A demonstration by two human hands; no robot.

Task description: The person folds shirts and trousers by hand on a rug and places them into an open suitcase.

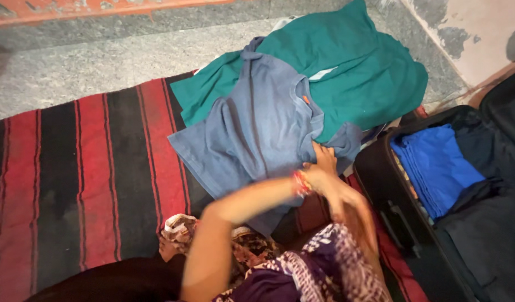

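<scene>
Left hand (323, 162) grips the blue shirt (257, 128) lying over a green shirt (358, 72), while the blurred right hand (352, 215) seems half closed, its hold unclear.

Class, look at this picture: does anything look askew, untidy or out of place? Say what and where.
The grey-blue shirt lies crumpled and crooked over the green shirt, both spilling off the striped mat. The blue clothes in the suitcase lie folded.
</scene>
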